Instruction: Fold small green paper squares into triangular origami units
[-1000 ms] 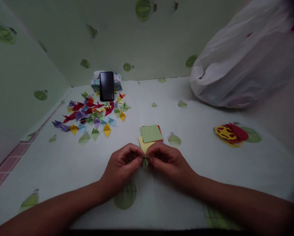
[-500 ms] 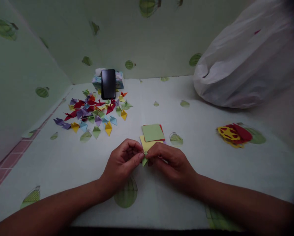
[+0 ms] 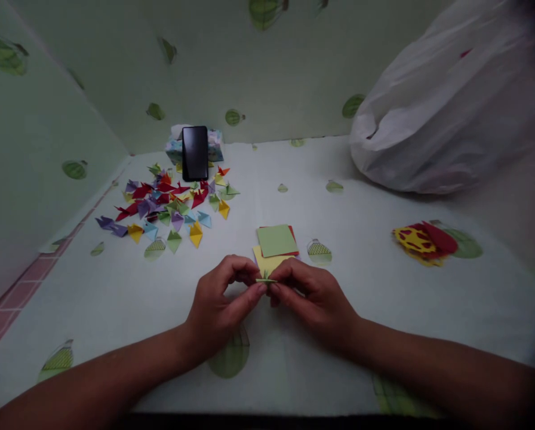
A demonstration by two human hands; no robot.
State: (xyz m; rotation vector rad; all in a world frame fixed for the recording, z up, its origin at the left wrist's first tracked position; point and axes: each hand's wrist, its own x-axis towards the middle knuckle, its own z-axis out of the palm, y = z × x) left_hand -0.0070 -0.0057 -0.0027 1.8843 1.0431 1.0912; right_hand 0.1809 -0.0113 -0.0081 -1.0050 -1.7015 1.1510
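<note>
The left hand (image 3: 210, 306) and right hand (image 3: 323, 301), thumbs and forefingers pinched together, grip opposite ends of a small folded light-green paper piece (image 3: 266, 280) midway between them, its long axis roughly parallel to the desk's (image 3: 294, 376) near edge.

Single head-worn view, forward and down over the nearby table (image 3: 312, 382) toward the back wall (image 3: 294, 71)

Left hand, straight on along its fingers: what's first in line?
Most likely the right hand: its fingers sit just across the small green folded paper, which the left hand already pinches too. Exact depth between the two hands is hard to judge.
</note>
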